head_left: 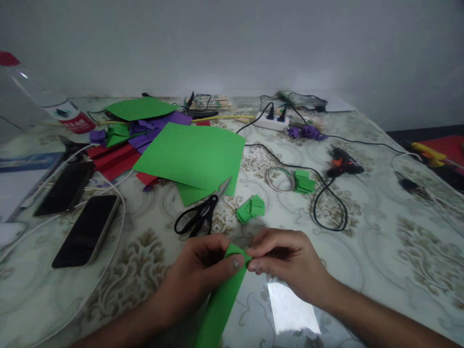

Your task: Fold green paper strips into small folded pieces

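A long green paper strip point(224, 302) runs from the bottom edge up to my fingers. My left hand point(203, 268) is closed on it near its top end, thumb lying over the paper. At the strip's upper right corner, my right hand point(290, 258) pinches the edge between thumb and fingers. Just beyond my hands lie small folded green paper pieces point(251, 209). Black-handled scissors point(203, 212) rest to their left, blades partly over the green paper sheets point(195, 152).
Two phones point(87, 231) point(67, 187) and white cables lie at left, near a plastic bottle point(68, 113). A glue gun point(344, 164) with a looping black cord sits at right. Behind are a power strip point(271, 121), purple paper point(308, 132) and red paper point(114, 162).
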A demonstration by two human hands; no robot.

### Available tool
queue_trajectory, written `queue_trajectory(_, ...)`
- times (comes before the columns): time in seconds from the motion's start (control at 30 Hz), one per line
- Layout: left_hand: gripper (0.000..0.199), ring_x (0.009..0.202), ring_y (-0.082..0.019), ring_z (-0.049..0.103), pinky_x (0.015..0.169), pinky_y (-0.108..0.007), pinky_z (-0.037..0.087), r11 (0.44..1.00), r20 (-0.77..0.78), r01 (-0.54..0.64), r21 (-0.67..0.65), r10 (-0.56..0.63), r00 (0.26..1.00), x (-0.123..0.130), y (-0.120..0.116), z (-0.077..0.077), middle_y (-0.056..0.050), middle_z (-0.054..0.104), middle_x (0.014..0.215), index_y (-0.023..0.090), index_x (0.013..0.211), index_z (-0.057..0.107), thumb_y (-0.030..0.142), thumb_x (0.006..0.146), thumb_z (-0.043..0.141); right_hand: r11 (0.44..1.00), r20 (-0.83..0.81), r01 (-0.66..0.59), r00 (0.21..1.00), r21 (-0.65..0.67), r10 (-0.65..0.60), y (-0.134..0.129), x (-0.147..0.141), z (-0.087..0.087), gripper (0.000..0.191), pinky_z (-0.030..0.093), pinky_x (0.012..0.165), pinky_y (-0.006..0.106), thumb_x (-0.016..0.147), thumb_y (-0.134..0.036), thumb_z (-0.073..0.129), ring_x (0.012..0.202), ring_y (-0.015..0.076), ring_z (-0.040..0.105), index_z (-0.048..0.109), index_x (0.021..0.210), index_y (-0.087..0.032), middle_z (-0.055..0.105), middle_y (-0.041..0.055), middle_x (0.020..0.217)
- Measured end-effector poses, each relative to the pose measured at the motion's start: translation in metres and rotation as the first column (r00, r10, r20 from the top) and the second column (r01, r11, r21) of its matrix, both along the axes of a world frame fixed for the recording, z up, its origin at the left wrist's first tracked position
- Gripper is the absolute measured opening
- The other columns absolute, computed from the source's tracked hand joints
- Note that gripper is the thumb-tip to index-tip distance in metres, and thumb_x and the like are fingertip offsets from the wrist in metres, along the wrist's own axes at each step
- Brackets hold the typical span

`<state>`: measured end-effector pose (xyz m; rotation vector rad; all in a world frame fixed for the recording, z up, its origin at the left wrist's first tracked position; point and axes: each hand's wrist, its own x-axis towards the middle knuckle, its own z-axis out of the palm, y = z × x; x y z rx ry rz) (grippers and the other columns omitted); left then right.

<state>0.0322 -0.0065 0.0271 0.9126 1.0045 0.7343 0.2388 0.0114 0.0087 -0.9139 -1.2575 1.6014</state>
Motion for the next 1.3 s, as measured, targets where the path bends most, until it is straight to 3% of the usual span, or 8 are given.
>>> queue_trajectory(1.17, 0.039, 0.059, -0.011, 0.036, 0.053, -0.023, 0.027, 1.0, -0.053, 0.011, 0.024, -0.009, 0.999, -0.0003, 0.0022, 0.001, 0.004, 0.044, 0.062, 0.016, 0.067, 0.059, 0.046, 0.082, 0.079, 1.0, 0.01, -0.001, 1.0, 0.006, 0.001, 0.0008, 0.0006, -0.0012, 0.014, 0.057, 0.062, 0.022, 0.071, -0.017, 0.095, 0.069, 0.0136, 0.072, 0.086, 0.079, -0.025, 0.081, 0.0029, 0.078)
queue_trajectory(1.3, 0.037, 0.059, -0.011, 0.038, 0.054, -0.023, 0.029, 1.0, -0.044, 0.014, 0.001, -0.014, 0.999, -0.001, 0.0033, 0.0023, 0.003, 0.048, 0.063, 0.015, 0.07, 0.062, 0.045, 0.083, 0.078, 0.998, -0.013, -0.027, 1.0, -0.06, 0.027, 0.001, 0.0003, 0.0011, 0.017, 0.059, 0.061, 0.023, 0.073, -0.022, 0.095, 0.067, 0.0132, 0.072, 0.086, 0.088, -0.024, 0.08, 0.0027, 0.078)
